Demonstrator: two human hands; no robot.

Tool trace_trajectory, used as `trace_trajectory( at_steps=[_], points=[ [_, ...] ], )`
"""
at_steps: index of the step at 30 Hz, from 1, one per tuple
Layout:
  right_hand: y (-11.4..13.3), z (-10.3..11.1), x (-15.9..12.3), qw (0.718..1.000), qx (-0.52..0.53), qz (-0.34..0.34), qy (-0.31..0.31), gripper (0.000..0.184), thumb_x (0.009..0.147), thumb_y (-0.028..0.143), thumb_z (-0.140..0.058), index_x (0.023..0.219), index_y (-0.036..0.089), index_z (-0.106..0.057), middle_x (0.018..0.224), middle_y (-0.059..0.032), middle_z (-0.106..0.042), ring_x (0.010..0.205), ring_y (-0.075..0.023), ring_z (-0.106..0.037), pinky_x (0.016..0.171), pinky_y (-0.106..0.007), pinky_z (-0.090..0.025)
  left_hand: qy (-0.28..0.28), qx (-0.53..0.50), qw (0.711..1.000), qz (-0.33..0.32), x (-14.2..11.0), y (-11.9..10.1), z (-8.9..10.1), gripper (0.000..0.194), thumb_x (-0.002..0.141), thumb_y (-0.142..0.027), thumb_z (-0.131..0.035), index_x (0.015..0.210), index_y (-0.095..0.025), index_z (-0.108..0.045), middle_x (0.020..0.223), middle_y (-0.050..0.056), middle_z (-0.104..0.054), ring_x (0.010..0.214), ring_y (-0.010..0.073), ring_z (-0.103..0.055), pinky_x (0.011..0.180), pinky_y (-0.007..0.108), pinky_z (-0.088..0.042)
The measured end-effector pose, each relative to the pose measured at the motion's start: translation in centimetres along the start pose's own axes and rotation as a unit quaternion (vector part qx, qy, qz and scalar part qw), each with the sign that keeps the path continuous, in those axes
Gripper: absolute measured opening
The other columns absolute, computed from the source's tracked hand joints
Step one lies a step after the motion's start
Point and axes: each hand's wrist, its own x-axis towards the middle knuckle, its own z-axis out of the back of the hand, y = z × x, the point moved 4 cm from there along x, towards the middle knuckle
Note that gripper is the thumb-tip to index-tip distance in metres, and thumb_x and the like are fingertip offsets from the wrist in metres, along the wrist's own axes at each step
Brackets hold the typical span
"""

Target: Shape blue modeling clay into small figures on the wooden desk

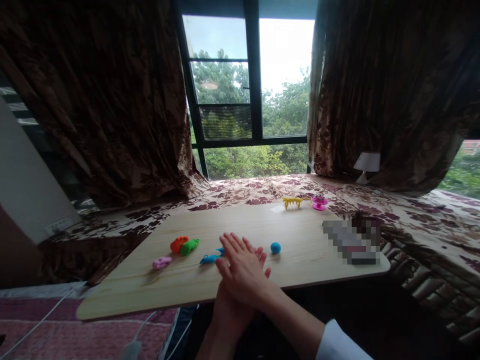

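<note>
Palm laid over palm at the bench's near edge

The right hand (pixel 242 267) lies flat, fingers straight, across the left hand (pixel 234 302); I cannot tell how closed the left is, or whether anything sits between them. It looks like a pressing or rolling step, calling next for even palm pressure. Midway between the bench's (pixel 150 295) near and far edges sit a smooth, round blue ball (pixel 275 248) and a pointed, seemingly clay blue figure (pixel 210 259).

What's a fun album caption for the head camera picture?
Right hand over left hand beside a blue ball, above a wood-grain table.
</note>
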Motion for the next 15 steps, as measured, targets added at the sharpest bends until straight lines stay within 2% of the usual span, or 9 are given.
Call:
trace_trajectory(
  at_steps=[2, 3, 6, 8, 10, 12, 13, 15],
  points=[
    [-1.7, 0.3, 0.5, 1.0, -0.006, -0.015, 0.015, 0.047, 0.093, 0.03, -0.032, 0.137, 0.011, -0.033, 0.144, -0.0113, -0.032, 0.134, -0.0223, -0.024, 0.109, -0.045, -0.019, 0.054, -0.034, 0.997, 0.036, 0.0, -1.6, -0.5, 0.05, 0.091, -0.043, -0.022, 0.136, -0.023, -0.035, 0.144, 0.004, -0.035, 0.136, 0.0189, -0.019, 0.112, 0.041, -0.008],
    [-2.1, 0.4, 0.0, 1.0, -0.011, 0.001, 0.021, 0.046, 0.094, 0.027, -0.03, 0.137, 0.011, -0.033, 0.144, -0.0118, -0.032, 0.134, -0.0218, -0.023, 0.109, -0.045, -0.018, 0.066, -0.048, 0.996, 0.03, 0.0, -2.7, -0.4, 0.051, 0.091, -0.043, -0.023, 0.136, -0.022, -0.033, 0.144, 0.006, -0.035, 0.136, 0.0195, -0.02, 0.112, 0.042, -0.008],
    [-0.7, 0.4, -2.8, 0.994, -0.003, 0.106, 0.028, 0.05, 0.092, 0.027, -0.036, 0.139, 0.013, -0.028, 0.146, -0.0091, -0.027, 0.135, -0.0197, -0.019, 0.111, -0.041, -0.015, 0.047, -0.048, 0.998, -0.002, 0.4, -4.6, 0.8, 0.051, 0.091, -0.042, -0.023, 0.138, -0.023, -0.029, 0.143, 0.006, -0.038, 0.135, 0.0183, -0.021, 0.113, 0.041, -0.006],
    [0.9, 0.3, -3.8, 0.99, 0.007, 0.136, 0.03, 0.053, 0.091, 0.031, -0.04, 0.14, 0.015, -0.028, 0.148, -0.0075, -0.024, 0.136, -0.0201, -0.016, 0.112, -0.039, -0.015, 0.021, -0.043, 0.999, -0.016, 0.6, -3.8, 1.2, 0.049, 0.091, -0.042, -0.022, 0.138, -0.03, -0.027, 0.143, -0.001, -0.037, 0.136, 0.0148, -0.016, 0.113, 0.037, -0.006],
    [1.5, 0.3, -2.9, 0.992, 0.007, 0.12, 0.027, 0.051, 0.09, 0.033, -0.042, 0.139, 0.022, -0.031, 0.146, -0.0026, -0.028, 0.137, -0.019, -0.015, 0.112, -0.039, -0.016, 0.019, -0.044, 0.999, -0.018, 0.6, -2.0, 0.8, 0.05, 0.089, -0.051, -0.022, 0.136, -0.037, -0.03, 0.143, -0.006, -0.037, 0.137, 0.0147, -0.014, 0.113, 0.036, -0.009],
    [0.8, 0.5, -0.9, 0.997, 0.001, 0.081, 0.014, 0.051, 0.091, 0.034, -0.039, 0.139, 0.02, -0.029, 0.145, -0.005, -0.031, 0.136, -0.0201, -0.018, 0.11, -0.043, -0.017, 0.034, -0.055, 0.998, 0.0, 0.3, -0.7, 0.0, 0.06, 0.082, -0.063, -0.023, 0.135, -0.035, -0.034, 0.142, -0.003, -0.039, 0.136, 0.019, -0.017, 0.112, 0.039, -0.012],
    [0.0, 0.6, -0.1, 0.998, -0.002, 0.063, 0.011, 0.05, 0.092, 0.034, -0.037, 0.139, 0.017, -0.029, 0.144, -0.0078, -0.032, 0.135, -0.0211, -0.02, 0.109, -0.044, -0.019, 0.052, -0.061, 0.996, 0.037, 0.2, -0.3, -0.4, 0.059, 0.085, -0.06, -0.022, 0.136, -0.032, -0.033, 0.143, -0.001, -0.038, 0.136, 0.0202, -0.019, 0.112, 0.04, -0.013],
    [-1.5, 0.7, 0.5, 0.999, -0.015, 0.032, 0.015, 0.047, 0.094, 0.034, -0.032, 0.137, 0.013, -0.034, 0.144, -0.0111, -0.031, 0.135, -0.0224, -0.021, 0.109, -0.047, -0.018, 0.073, -0.072, 0.994, 0.04, -0.1, -1.1, -0.7, 0.054, 0.089, -0.051, -0.021, 0.136, -0.026, -0.033, 0.142, 0.004, -0.039, 0.134, 0.0192, -0.025, 0.112, 0.038, -0.013]
  ],
)
